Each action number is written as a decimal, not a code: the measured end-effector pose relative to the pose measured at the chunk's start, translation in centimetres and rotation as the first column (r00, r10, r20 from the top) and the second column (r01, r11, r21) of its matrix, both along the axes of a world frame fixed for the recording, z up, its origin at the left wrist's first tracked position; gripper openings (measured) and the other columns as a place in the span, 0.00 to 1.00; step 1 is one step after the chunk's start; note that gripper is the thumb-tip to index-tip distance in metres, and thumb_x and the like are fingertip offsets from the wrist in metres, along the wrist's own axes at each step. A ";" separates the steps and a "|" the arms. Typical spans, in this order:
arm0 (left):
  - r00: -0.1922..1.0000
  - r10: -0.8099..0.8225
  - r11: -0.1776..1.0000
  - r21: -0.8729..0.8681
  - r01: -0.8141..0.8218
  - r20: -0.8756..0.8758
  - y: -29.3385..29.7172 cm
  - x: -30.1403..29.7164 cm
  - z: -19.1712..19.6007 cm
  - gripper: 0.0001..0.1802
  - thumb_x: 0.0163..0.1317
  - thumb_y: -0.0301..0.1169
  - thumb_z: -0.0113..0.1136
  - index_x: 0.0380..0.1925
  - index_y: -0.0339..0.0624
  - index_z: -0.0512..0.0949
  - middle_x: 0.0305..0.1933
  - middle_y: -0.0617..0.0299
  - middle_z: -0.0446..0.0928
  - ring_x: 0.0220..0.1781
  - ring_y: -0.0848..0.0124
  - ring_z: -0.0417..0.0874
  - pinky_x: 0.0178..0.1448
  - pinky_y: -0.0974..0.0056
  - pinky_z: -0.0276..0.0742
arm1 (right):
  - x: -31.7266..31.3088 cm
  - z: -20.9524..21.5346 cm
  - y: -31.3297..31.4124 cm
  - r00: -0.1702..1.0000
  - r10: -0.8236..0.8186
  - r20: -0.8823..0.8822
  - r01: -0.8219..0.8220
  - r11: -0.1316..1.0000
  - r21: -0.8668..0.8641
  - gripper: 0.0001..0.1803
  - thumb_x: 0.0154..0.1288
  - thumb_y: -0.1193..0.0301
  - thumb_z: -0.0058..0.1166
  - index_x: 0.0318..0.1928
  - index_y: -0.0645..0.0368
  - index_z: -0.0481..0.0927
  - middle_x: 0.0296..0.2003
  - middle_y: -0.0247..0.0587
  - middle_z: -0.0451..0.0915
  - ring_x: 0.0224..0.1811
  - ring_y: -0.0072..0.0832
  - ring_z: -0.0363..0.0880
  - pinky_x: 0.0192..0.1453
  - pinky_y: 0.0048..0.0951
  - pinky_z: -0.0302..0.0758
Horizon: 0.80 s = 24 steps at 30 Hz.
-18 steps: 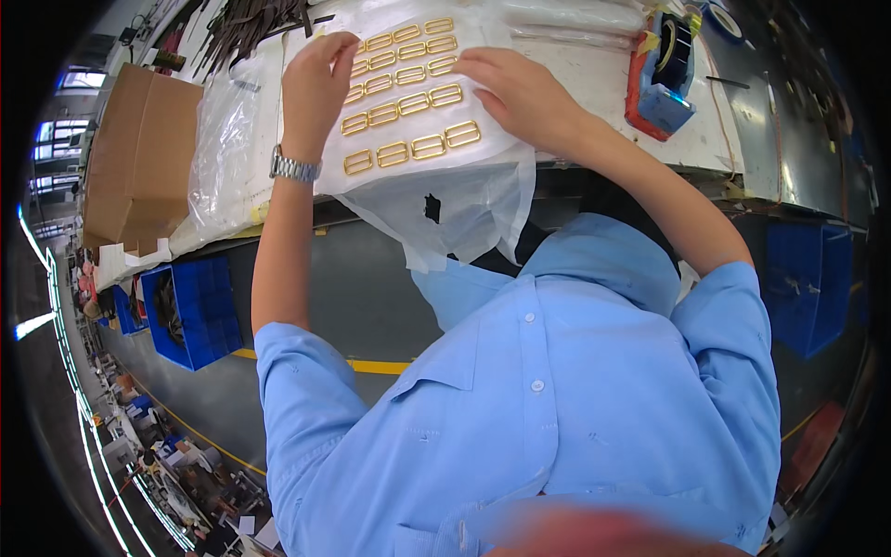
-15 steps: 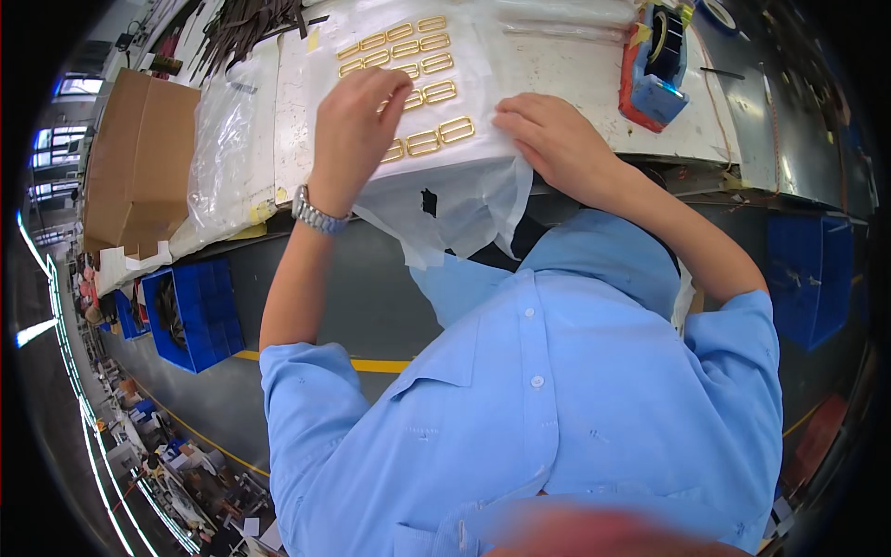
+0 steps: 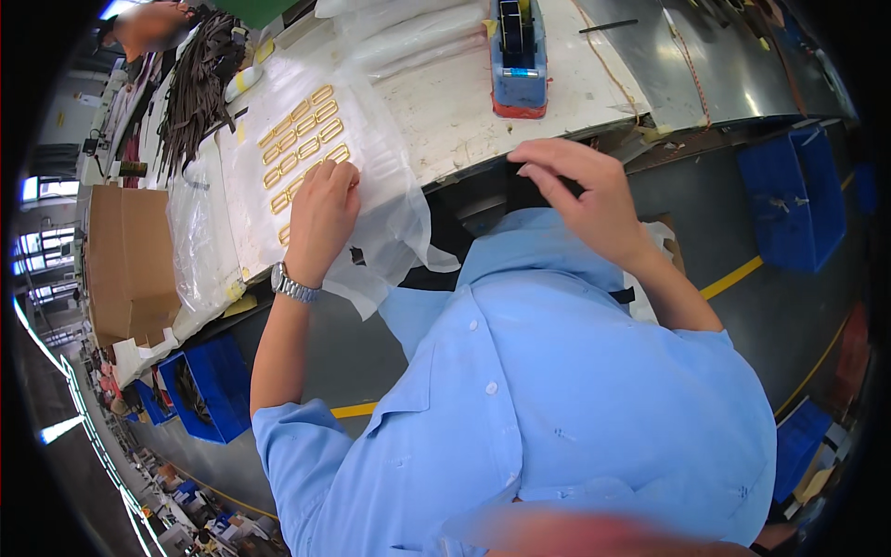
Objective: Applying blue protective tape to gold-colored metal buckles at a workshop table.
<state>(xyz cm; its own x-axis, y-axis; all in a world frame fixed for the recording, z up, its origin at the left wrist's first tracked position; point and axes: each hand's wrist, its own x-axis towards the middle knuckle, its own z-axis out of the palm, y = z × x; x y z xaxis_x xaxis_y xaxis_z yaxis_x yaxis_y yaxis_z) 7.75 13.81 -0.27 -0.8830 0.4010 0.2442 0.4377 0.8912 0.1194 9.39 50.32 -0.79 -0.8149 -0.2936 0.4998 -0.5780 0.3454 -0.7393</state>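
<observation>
Gold-coloured slide buckles (image 3: 304,146) lie in rows on a thin translucent white sheet (image 3: 385,176), which hangs over the table's front edge. My left hand (image 3: 323,209), a metal watch on its wrist, is over the near rows with its fingers curled together. It hides some of the buckles, and whatever its fingertips hold cannot be made out. To the right of the sheet, my right hand (image 3: 589,195) is in front of the table edge. Its fingers are stretched out with the thumb apart from them, and nothing shows in it.
A blue and red tape dispenser (image 3: 520,79) stands on the white table (image 3: 445,121). Clear plastic packs (image 3: 418,42) and dark strips (image 3: 204,79) lie at the back. A cardboard box (image 3: 130,265) is at the left. Blue bins (image 3: 789,200) stand below on both sides.
The view has swung right, so the buckles and sheet sit further left. My right hand has moved away from the sheet to the right. My left hand remains over the buckles.
</observation>
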 end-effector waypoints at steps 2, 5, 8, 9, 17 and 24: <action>0.988 0.080 0.984 0.149 -0.100 0.134 -0.2 -0.3 0.7 0.05 0.63 0.22 0.66 0.37 0.37 0.79 0.35 0.54 0.78 0.38 0.59 0.82 0.45 0.55 0.79 | -1.3 0.6 2.6 0.960 -0.061 0.272 0.114 0.977 -0.183 0.11 0.77 0.75 0.59 0.54 0.62 0.89 0.44 0.39 0.88 0.42 0.26 0.86 0.49 0.25 0.82; 0.947 0.132 0.903 0.359 -0.237 0.294 0.3 -1.4 2.7 0.04 0.67 0.23 0.70 0.38 0.36 0.84 0.33 0.60 0.82 0.33 0.71 0.82 0.41 0.66 0.80 | -5.1 0.4 5.5 0.941 -0.127 0.315 0.206 0.950 -0.233 0.12 0.79 0.69 0.60 0.55 0.60 0.89 0.43 0.36 0.86 0.39 0.26 0.83 0.46 0.24 0.80; 0.872 -0.063 0.561 0.740 -0.372 0.486 2.8 -2.3 3.6 0.03 0.70 0.22 0.69 0.41 0.38 0.85 0.46 0.62 0.87 0.43 0.77 0.84 0.52 0.68 0.81 | -8.2 -0.1 6.4 0.949 -0.192 0.251 0.219 0.972 -0.083 0.16 0.78 0.63 0.62 0.58 0.58 0.88 0.48 0.36 0.83 0.39 0.25 0.81 0.45 0.23 0.79; 0.870 -0.056 0.561 0.736 -0.379 0.491 4.3 -2.4 3.5 0.03 0.70 0.22 0.69 0.41 0.38 0.85 0.46 0.62 0.87 0.43 0.77 0.84 0.52 0.68 0.81 | -8.9 0.0 6.1 0.955 -0.198 0.219 0.199 0.980 0.018 0.19 0.76 0.61 0.64 0.59 0.58 0.87 0.52 0.38 0.81 0.39 0.25 0.80 0.45 0.23 0.78; 0.892 -0.390 0.559 0.829 0.032 0.228 13.9 -7.8 0.1 0.07 0.62 0.20 0.72 0.41 0.35 0.85 0.68 0.49 0.82 0.50 0.70 0.88 0.57 0.64 0.83 | -8.8 -2.9 3.0 0.970 -0.141 0.196 0.136 0.990 0.038 0.23 0.66 0.74 0.72 0.61 0.60 0.85 0.56 0.40 0.77 0.44 0.28 0.83 0.46 0.27 0.83; 0.948 -0.269 0.677 0.733 0.060 0.171 16.1 -6.7 0.1 0.11 0.56 0.20 0.74 0.40 0.40 0.86 0.62 0.56 0.86 0.59 0.55 0.83 0.65 0.56 0.79 | -8.9 -3.5 3.7 0.983 -0.037 0.181 0.053 0.995 -0.082 0.20 0.65 0.81 0.69 0.58 0.64 0.87 0.52 0.40 0.76 0.46 0.28 0.84 0.50 0.26 0.83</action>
